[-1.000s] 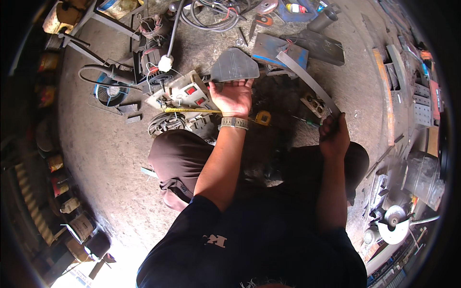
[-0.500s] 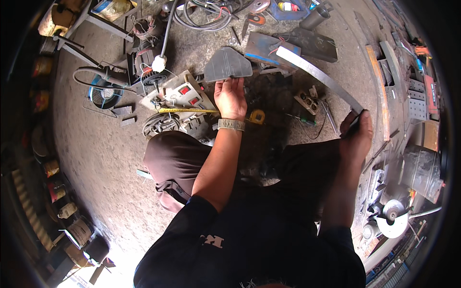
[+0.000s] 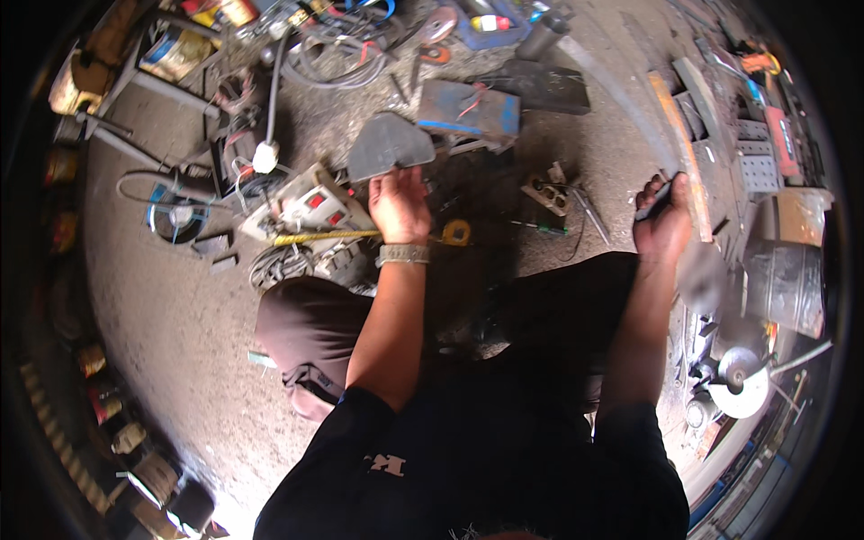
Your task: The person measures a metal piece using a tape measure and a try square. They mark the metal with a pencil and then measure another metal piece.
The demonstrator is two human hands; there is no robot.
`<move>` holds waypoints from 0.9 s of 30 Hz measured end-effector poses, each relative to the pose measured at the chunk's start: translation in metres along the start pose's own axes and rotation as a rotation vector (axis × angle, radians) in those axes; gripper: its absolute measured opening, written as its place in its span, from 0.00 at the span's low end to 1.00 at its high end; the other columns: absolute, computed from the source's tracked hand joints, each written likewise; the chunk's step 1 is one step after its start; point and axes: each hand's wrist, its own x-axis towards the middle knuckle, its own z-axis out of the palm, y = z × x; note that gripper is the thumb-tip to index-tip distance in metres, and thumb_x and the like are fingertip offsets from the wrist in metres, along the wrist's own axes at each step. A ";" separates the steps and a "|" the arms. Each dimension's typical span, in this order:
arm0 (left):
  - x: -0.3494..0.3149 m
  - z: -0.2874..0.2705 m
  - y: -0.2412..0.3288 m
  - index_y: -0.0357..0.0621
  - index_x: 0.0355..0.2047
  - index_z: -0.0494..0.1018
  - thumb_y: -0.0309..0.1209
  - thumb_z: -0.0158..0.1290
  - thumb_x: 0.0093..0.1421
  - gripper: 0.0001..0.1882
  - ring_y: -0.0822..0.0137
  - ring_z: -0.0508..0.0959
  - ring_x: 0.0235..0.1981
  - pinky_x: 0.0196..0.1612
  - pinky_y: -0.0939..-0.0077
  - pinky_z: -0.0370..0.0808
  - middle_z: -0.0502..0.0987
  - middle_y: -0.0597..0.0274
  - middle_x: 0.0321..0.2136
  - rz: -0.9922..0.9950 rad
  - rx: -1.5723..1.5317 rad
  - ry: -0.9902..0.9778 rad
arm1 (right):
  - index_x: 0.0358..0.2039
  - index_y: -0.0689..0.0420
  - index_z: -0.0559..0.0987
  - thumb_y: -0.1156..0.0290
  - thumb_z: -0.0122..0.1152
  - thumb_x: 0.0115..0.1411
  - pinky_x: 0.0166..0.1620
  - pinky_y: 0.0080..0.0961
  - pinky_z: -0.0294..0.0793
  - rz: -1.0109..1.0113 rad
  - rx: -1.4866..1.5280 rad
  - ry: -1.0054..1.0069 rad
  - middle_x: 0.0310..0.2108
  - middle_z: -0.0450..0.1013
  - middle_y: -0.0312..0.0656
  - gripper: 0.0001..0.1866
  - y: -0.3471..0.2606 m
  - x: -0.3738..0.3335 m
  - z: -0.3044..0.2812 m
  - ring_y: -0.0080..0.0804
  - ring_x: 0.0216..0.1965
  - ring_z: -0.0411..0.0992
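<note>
My left hand (image 3: 400,207), a watch on its wrist, grips the lower edge of a dark grey metal plate (image 3: 387,146) with sloping sides. My fingers lie under the plate and are partly hidden. Out to the right, my right hand (image 3: 664,214) is closed around the dark short end of a steel square (image 3: 621,97). Its long blade, smeared by motion, points away from me and to the left. Below the left hand, a yellow tape measure (image 3: 456,232) lies between my knees, its blade (image 3: 326,238) drawn out to the left.
A switch box with red switches (image 3: 315,207) stands left of my left hand. Beyond the plate is a blue-and-grey metal block (image 3: 468,110). A socket strip (image 3: 545,193) and a green screwdriver (image 3: 540,227) lie ahead of my right knee. An angle grinder (image 3: 740,382) sits at the right.
The view has shifted, so the floor objects appear farther left. My right hand has moved outward and away, swinging the square's blade rightward from the metal block. The left hand still holds the plate.
</note>
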 end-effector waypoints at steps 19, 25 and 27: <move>0.015 0.008 0.005 0.29 0.60 0.69 0.29 0.42 0.73 0.21 0.48 0.77 0.60 0.67 0.52 0.75 0.78 0.44 0.56 -0.148 0.080 0.029 | 0.36 0.51 0.74 0.57 0.51 0.78 0.23 0.29 0.68 0.010 0.078 0.199 0.23 0.72 0.36 0.14 -0.011 0.011 0.000 0.29 0.19 0.68; 0.010 0.020 0.009 0.29 0.62 0.67 0.31 0.40 0.73 0.23 0.45 0.75 0.61 0.67 0.46 0.74 0.76 0.41 0.59 -0.161 -0.028 -0.038 | 0.37 0.50 0.73 0.57 0.51 0.78 0.21 0.29 0.68 0.003 0.100 0.204 0.22 0.72 0.36 0.13 -0.010 0.013 -0.021 0.28 0.18 0.68; 0.018 0.009 0.011 0.29 0.62 0.67 0.31 0.39 0.72 0.23 0.44 0.75 0.62 0.67 0.45 0.73 0.75 0.41 0.60 -0.143 -0.048 -0.041 | 0.38 0.51 0.73 0.57 0.51 0.78 0.20 0.29 0.67 -0.002 0.105 0.190 0.21 0.72 0.36 0.13 -0.010 0.011 -0.024 0.28 0.17 0.68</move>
